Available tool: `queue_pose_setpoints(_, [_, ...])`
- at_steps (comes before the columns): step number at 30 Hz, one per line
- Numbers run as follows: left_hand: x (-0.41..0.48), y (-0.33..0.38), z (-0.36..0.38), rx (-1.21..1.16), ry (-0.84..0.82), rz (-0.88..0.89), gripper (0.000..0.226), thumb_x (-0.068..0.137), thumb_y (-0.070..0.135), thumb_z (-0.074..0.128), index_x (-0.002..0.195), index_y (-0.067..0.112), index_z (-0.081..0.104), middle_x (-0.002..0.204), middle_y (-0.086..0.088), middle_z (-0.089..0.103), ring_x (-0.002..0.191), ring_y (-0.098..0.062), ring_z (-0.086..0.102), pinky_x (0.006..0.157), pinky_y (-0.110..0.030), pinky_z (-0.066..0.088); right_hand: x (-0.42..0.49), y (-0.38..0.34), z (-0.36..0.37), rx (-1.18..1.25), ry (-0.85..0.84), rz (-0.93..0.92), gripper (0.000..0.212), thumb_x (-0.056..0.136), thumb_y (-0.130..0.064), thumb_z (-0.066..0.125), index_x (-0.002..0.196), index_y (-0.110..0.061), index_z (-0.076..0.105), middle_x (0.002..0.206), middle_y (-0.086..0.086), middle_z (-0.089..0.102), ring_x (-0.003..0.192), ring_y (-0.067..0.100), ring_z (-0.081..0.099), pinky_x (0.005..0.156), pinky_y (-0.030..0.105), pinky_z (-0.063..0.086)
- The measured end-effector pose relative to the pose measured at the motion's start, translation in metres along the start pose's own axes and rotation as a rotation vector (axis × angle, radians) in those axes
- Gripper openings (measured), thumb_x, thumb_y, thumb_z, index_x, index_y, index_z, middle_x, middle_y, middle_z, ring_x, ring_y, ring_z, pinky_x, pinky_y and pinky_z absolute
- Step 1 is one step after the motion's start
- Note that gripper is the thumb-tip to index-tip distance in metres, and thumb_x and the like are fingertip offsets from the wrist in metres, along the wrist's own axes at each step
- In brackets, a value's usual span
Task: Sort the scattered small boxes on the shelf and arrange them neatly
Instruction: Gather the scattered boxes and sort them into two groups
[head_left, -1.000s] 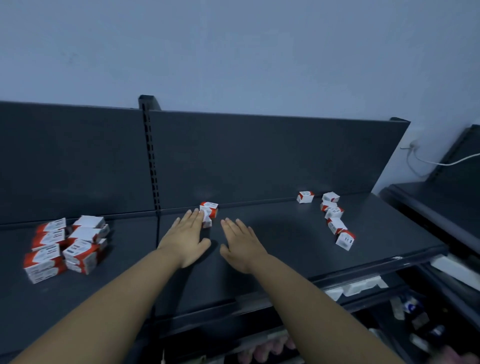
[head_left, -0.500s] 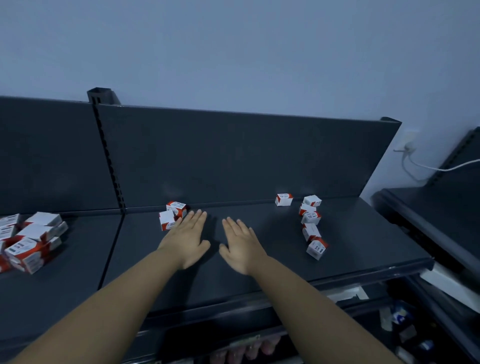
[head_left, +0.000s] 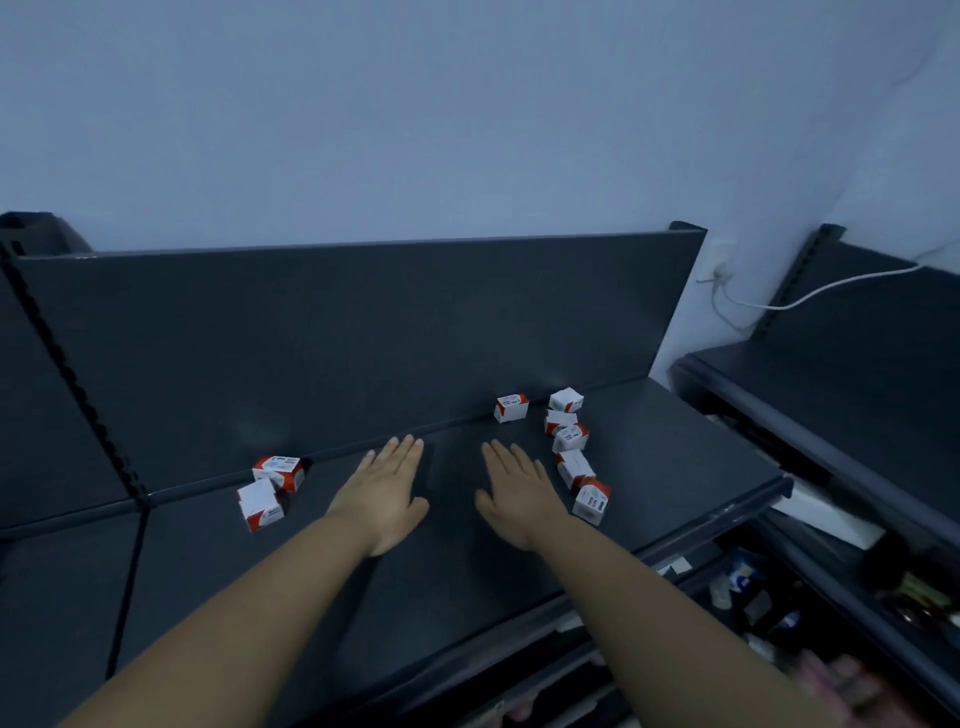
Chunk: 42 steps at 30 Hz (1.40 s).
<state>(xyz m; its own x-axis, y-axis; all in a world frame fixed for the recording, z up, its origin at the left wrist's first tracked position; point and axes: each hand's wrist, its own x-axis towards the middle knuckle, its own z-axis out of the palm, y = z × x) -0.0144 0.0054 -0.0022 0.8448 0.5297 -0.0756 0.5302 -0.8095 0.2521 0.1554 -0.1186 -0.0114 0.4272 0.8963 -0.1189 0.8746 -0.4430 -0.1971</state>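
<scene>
Centre of frame, palm down over the dark grey metal shelf (head_left: 457, 582): left hand (head_left: 387, 493), fingers straight and close together, holding nothing. Just to its right, across a narrow strip of bare shelf: right hand (head_left: 514, 493), likewise flat, fingers extended, empty. Hard to tell whether pressed on the surface or just above it.

Left of the left hand, near but not touching: two small white-and-red cardboard boxes. Rear left box (head_left: 280, 472) at the foot of the dark back panel (head_left: 363, 338); front left box (head_left: 260, 504) just beside it, turned askew.

Right of the right hand: six more of the same boxes in a crooked line from the back panel toward the front edge. Farthest back, lone box (head_left: 511, 408), with corner box (head_left: 566, 400) to its right, apart. Below that, third box (head_left: 560, 420), fourth box (head_left: 570, 438) and fifth box (head_left: 575, 467), touching or nearly so. Nearest box (head_left: 591, 501) on end, just beside the right hand's outer edge, not touching.

Upper right: white cable (head_left: 831, 286) trailing from the wall.
</scene>
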Motion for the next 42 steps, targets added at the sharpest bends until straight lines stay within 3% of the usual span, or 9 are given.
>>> queue_pose_setpoints(6, [0.018, 0.007, 0.002, 0.021, -0.041, 0.063, 0.073, 0.101, 0.033, 0.033, 0.155, 0.013, -0.011, 0.163, 0.000, -0.014, 0.150, -0.013, -0.015, 0.122, -0.032, -0.008, 0.003, 0.017, 0.009, -0.006, 0.034, 0.087, 0.071, 0.103, -0.041, 0.034, 0.159, -0.018, -0.001, 0.167, 0.000, -0.004, 0.153, 0.022, -0.005, 0.124, 0.047, 0.000])
queue_pose_setpoints(12, [0.020, -0.001, 0.014, 0.043, -0.074, 0.115, 0.072, 0.101, 0.033, 0.031, 0.155, 0.014, -0.013, 0.163, 0.000, -0.015, 0.149, -0.012, -0.016, 0.122, -0.031, -0.010, -0.005, 0.055, 0.014, -0.051, 0.154, 0.353, 0.071, 0.102, -0.046, 0.035, 0.158, -0.018, 0.002, 0.166, 0.006, -0.002, 0.153, 0.028, -0.003, 0.122, 0.052, -0.001])
queue_pose_setpoints(18, [0.031, 0.003, 0.023, 0.023, -0.099, 0.112, 0.072, 0.102, 0.032, 0.031, 0.155, 0.015, -0.013, 0.163, 0.002, -0.015, 0.149, -0.011, -0.016, 0.121, -0.030, -0.011, 0.001, 0.085, 0.016, 0.015, 0.078, 0.445, 0.074, 0.102, -0.051, 0.032, 0.158, -0.016, 0.000, 0.167, 0.007, -0.004, 0.153, 0.028, -0.002, 0.123, 0.049, 0.001])
queue_pose_setpoints(23, [0.052, 0.024, 0.026, -0.028, -0.081, 0.076, 0.072, 0.100, 0.030, 0.034, 0.155, 0.015, -0.011, 0.164, 0.001, -0.013, 0.150, -0.012, -0.014, 0.121, -0.030, -0.009, 0.012, 0.088, 0.020, -0.015, 0.067, 0.230, 0.075, 0.102, -0.050, 0.036, 0.158, -0.015, 0.002, 0.165, 0.007, 0.007, 0.152, 0.025, 0.007, 0.124, 0.046, 0.005])
queue_pose_setpoints(30, [0.087, 0.075, 0.039, -0.092, -0.044, 0.080, 0.074, 0.099, 0.029, 0.036, 0.156, 0.016, -0.009, 0.164, 0.001, -0.011, 0.150, -0.011, -0.013, 0.122, -0.031, -0.007, 0.035, 0.097, 0.017, -0.014, -0.003, -0.139, 0.078, 0.100, -0.048, 0.044, 0.159, -0.017, 0.003, 0.167, 0.004, 0.003, 0.153, 0.021, 0.006, 0.125, 0.039, 0.005])
queue_pose_setpoints(36, [0.104, 0.086, 0.042, -0.124, 0.036, 0.019, 0.067, 0.101, 0.028, 0.031, 0.156, 0.016, -0.005, 0.164, 0.003, -0.006, 0.150, -0.008, -0.011, 0.120, -0.026, -0.009, 0.061, 0.092, 0.026, 0.045, 0.065, -0.343, 0.074, 0.091, -0.051, 0.036, 0.154, -0.014, 0.028, 0.160, 0.005, 0.029, 0.146, 0.022, 0.028, 0.119, 0.046, 0.025])
queue_pose_setpoints(39, [0.104, 0.084, 0.041, -0.124, 0.055, -0.040, 0.067, 0.101, 0.026, 0.031, 0.156, 0.015, -0.005, 0.164, 0.002, -0.006, 0.150, -0.009, -0.011, 0.119, -0.025, -0.010, 0.071, 0.092, 0.028, 0.051, 0.078, -0.398, 0.078, 0.087, -0.053, 0.031, 0.155, -0.014, 0.028, 0.160, 0.005, 0.030, 0.147, 0.023, 0.027, 0.123, 0.041, 0.017])
queue_pose_setpoints(42, [0.101, 0.080, 0.041, -0.123, 0.073, -0.095, 0.066, 0.102, 0.028, 0.030, 0.156, 0.016, -0.006, 0.164, 0.003, -0.007, 0.149, -0.008, -0.011, 0.116, -0.023, -0.012, 0.080, 0.089, 0.025, 0.056, 0.031, -0.458, 0.072, 0.096, -0.044, 0.046, 0.157, -0.018, 0.020, 0.163, 0.001, 0.021, 0.151, 0.021, 0.018, 0.124, 0.039, 0.010])
